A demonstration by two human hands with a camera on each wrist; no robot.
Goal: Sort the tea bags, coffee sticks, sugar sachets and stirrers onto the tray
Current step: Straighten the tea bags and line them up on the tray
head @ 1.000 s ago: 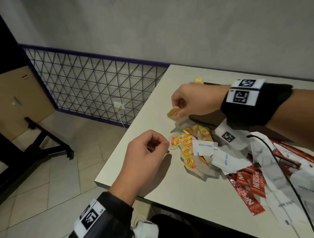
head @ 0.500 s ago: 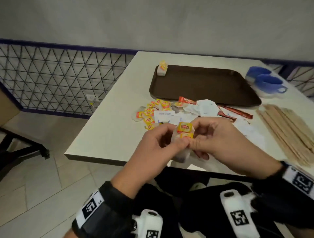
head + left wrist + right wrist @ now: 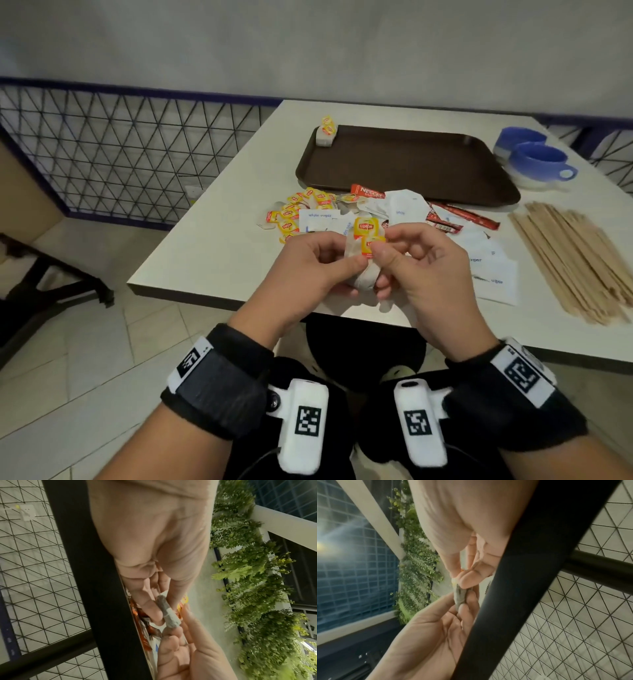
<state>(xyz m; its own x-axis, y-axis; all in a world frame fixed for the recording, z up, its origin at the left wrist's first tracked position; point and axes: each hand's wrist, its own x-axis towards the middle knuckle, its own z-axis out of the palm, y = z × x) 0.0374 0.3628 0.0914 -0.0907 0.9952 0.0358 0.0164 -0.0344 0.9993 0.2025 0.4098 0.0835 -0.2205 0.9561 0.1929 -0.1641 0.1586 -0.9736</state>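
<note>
In the lower middle of the head view I have both hands raised over the near edge of the table (image 3: 212, 253), working on one small bundle of Lipton tea bags (image 3: 365, 255). My left hand (image 3: 310, 270) has its thumb and fingers curled round the pale bags from the left; my right hand (image 3: 423, 265) pinches a yellow Lipton tag (image 3: 371, 247) between thumb and forefinger, with a second yellow tag standing just above it. In the left wrist view the bag (image 3: 169, 613) shows edge-on, squeezed between fingertips of both hands, and the right wrist view shows the same pinch (image 3: 459, 597).

Behind my hands, in the centre of the frame, lies the unsorted heap: more tea bags (image 3: 296, 214) at its left, white sugar sachets (image 3: 404, 205) in the middle and red Nescafe coffee sticks (image 3: 459, 216) toward the right. The wooden stirrers (image 3: 575, 260) lie in a loose bunch at the right edge of the frame. The brown tray (image 3: 411, 164) sits beyond the heap, with one stack of tea bags (image 3: 327, 132) at its upper-left corner. Two blue cups (image 3: 537, 161) stand just right of the tray, in the upper right.
</note>
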